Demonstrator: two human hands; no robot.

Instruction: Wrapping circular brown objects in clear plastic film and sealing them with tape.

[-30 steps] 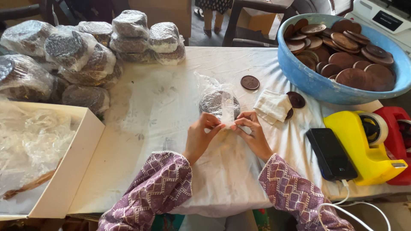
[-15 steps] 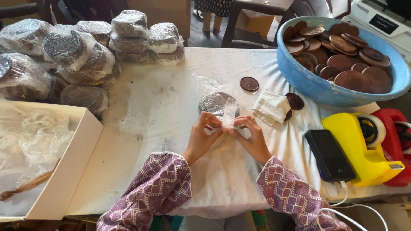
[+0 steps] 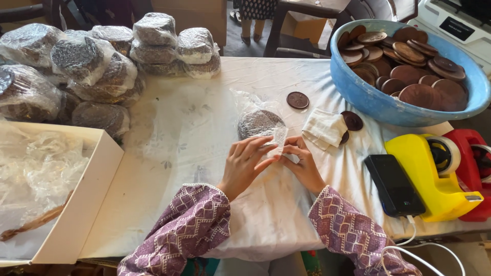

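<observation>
White cloth-covered table (image 3: 204, 117), spread under everything. At centre, clear plastic bag of dark round discs (image 3: 260, 122), lying flat, its near edge pinched between both hands: left hand (image 3: 248, 162) closed on the film with fingers curled over it, right hand (image 3: 302, 163) nipping the same edge from the other side; exact contents blurred by the wrap, count impossible to tell. Just right, folded pale cloth (image 3: 324, 129), partly hiding a dark disc beneath; another loose brown disc (image 3: 297, 100) beyond. Further right, big blue plastic basin (image 3: 368, 97) heaped with brown discs, far rim cut off. Black phone (image 3: 394, 185) beside yellow tape dispenser (image 3: 434, 179). Far left, pile of wrapped disc bundles (image 3: 97, 66); white cardboard box (image 3: 87, 204) holding crumpled clear film, cut off at the edge. Compared with a second ago: hands slightly nearer the body, bag unmoved.
</observation>
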